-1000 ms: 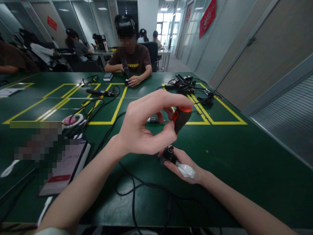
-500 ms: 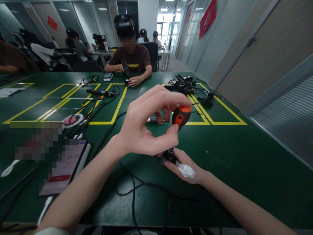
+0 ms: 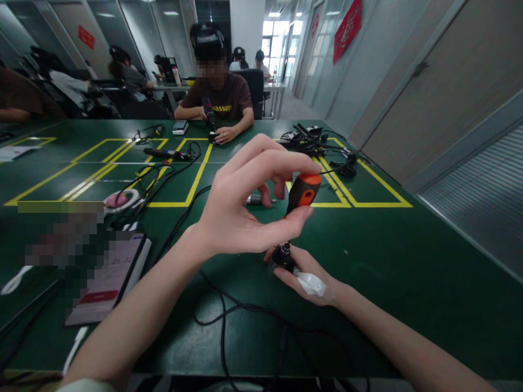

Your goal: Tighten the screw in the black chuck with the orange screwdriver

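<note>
the screwdriver (image 3: 303, 193), with its black and orange handle, stands nearly upright, tilted a little to the right, above the green surface (image 3: 408, 283), its lower end coming down onto a small black cylindrical part (image 3: 281, 255). the left hand (image 3: 245, 207) is grasping the handle, thumb underneath and fingertips (image 3: 286, 163) curled over the orange top, the palm open toward the camera. the right hand (image 3: 308, 275) lies low on the surface, fingers closed round the black part and a bit of white material (image 3: 310, 283) against the palm. a black cable (image 3: 229, 313) loops across the surface just below the hands. to the left sit a phone (image 3: 108, 277) and a pink and white round thing (image 3: 118, 200); yellow lines (image 3: 196, 179) mark boxes on the surface. farther off, a tangle of black cables (image 3: 310, 142) lies near the right edge, and a person in a brown shirt (image 3: 223, 103) sits across the surface with a hand on another tool (image 3: 209, 114).
</note>
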`<state>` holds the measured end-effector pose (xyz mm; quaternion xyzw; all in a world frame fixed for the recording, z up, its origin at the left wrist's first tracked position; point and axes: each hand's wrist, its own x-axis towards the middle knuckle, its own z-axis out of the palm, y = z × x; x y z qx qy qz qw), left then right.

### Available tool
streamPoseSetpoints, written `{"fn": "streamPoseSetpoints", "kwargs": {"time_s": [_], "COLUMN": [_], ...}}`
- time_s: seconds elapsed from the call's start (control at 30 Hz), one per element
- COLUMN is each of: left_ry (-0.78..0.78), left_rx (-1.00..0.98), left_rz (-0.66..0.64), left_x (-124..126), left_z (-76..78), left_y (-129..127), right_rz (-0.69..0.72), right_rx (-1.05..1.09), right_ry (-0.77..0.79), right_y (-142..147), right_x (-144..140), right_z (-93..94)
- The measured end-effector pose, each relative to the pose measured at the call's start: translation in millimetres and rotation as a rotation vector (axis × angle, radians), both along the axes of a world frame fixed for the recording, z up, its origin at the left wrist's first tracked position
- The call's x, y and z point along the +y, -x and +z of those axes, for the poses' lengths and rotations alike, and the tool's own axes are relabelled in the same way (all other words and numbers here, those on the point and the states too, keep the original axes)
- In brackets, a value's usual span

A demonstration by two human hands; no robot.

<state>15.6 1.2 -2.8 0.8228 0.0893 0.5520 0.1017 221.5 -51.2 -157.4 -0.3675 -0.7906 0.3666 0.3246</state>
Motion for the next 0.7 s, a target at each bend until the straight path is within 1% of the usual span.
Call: {"fn": "streamPoseSetpoints", "kwargs": {"time_s": [0.07, 0.13, 0.3, 0.43, 0.7], "left_ry": [0.024, 0.062, 0.066, 0.032, 0.031], "left_rx": [-0.003, -0.016, -0.040, -0.045, -0.044], "left_rz": [-0.056, -0.086, -0.028, -0.045, -0.050], "left_x": [-0.1, -1.0, -3.7, -2.4, -0.6], "left_z": [-0.9, -2.7, -6.2, -4.9, -5.3], "left_y": [1.3, 2.0, 1.3, 0.5, -1.1], "right_rz": [0.005, 0.007, 0.003, 0.004, 0.001], "right_rx": [0.001, -0.002, -0.009, -0.009, 0.007], "right_ry": [0.001, 0.004, 0.014, 0.013, -0.006], "right_y": [-0.3, -0.4, -0.1, 0.4, 2.0], "right_x": [0.1, 0.0, -0.1, -0.2, -0.2], "right_z": [0.6, 1.8, 3.3, 1.9, 2.1]}}
